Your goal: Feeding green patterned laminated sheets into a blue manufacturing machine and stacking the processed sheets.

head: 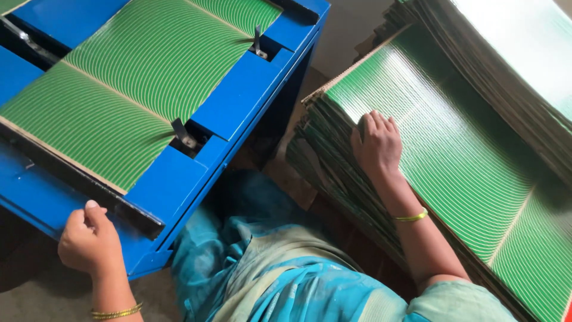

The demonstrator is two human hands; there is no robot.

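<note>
My left hand [89, 238] grips the near edge of a blue metal machine table [173, 179], fingers curled over the rim beside a black bar [77, 179]. A green cardboard sheet with thin curved pale lines [137, 77] lies flat on that table, held by two small metal clips [185, 136]. My right hand [376, 146] rests palm down on the top sheet of a tall slanted stack of the same green sheets [465, 155], near the stack's upper left corner, fingers slightly spread. Each wrist wears a thin gold bangle.
A second leaning stack of green sheets [512, 53] stands behind the first at the upper right. My lap in teal cloth [280, 268] fills the gap between table and stack. Grey floor [36, 298] shows at the lower left.
</note>
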